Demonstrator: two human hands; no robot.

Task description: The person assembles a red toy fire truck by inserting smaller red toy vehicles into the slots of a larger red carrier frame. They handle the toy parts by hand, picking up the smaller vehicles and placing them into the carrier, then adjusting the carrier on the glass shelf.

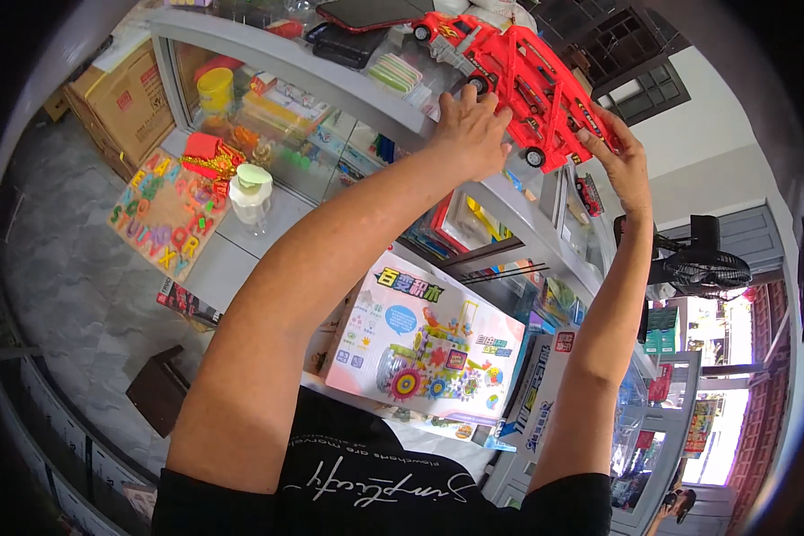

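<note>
A large red toy car-carrier truck (552, 100) with black wheels stands tilted across the top of the glass display counter (281, 64). My left hand (473, 134) has its fingers bent against the truck's lower side, beside a front wheel. My right hand (623, 167) grips the truck's rear end, thumb on the near side and fingers behind it. Smaller vehicles seem to sit inside the carrier frame, partly hidden by its bars. Left of the truck on the counter lie a black tray-like item (341, 45) and a pastel striped stack (396, 73).
A boxed building-block set (429, 344) lies close before me. To the left are an alphabet board (165, 219), a clear jar with a green lid (251, 201) and a cardboard carton (125, 103). A black fan (701, 266) stands right. Another person (674, 507) shows at lower right.
</note>
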